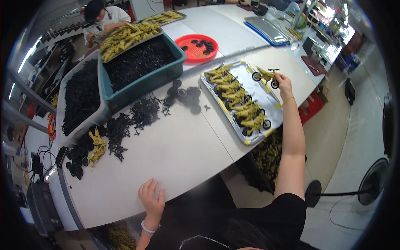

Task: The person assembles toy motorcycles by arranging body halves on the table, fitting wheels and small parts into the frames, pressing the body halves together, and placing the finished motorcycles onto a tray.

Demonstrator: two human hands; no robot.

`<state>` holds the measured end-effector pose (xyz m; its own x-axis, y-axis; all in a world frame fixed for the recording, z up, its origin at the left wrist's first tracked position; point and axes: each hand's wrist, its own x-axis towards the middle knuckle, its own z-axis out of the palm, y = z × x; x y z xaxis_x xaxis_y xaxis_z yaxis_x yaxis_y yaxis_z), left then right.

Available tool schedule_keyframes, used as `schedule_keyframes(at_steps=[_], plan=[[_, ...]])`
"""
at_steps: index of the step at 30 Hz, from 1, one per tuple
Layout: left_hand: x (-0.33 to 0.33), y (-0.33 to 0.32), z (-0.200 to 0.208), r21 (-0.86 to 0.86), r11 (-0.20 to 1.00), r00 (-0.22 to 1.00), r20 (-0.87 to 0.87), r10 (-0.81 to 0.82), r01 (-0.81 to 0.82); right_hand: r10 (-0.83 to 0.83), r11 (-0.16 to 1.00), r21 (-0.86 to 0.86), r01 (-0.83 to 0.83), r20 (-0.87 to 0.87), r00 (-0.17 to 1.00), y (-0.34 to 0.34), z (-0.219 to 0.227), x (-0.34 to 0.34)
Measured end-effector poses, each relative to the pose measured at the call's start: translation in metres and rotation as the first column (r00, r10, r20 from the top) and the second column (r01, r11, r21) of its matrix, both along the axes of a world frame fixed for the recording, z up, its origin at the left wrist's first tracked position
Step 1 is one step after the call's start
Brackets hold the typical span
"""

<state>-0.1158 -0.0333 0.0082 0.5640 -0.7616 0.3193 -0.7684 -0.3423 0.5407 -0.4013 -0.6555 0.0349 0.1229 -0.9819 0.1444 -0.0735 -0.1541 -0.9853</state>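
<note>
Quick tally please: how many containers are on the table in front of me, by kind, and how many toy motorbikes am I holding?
Metal trays: 1 beside my right hand
Teal bins: 1
White bins: 1
Red round trays: 1
Toy motorbike in hand: 1
Total: 5

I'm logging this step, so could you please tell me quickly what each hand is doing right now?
Left hand: open, resting flat on the table, holding nothing.
Right hand: closed on a yellow toy motorcycle above the metal tray.

Toy motorcycle matt olive plastic; tray dull grey metal; table smooth matt grey
</note>
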Motion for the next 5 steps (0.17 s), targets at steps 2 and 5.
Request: schedule_keyframes(at_steps=[2, 5], plan=[[-0.002, 0.001, -0.005, 0.001, 0.999, 0.995, 0.09, 0.051, -0.052, 0.046, 0.999, 0.016, -0.045, -0.089, 0.995, -0.036, -0.009, 0.033], [-0.004, -0.004, -0.01, 0.036, 0.995, 0.969, 0.233, 0.085, -0.096, 0.123, 0.992, 0.04, -0.117, -0.214, 0.969, -0.084, -0.02, 0.072]])
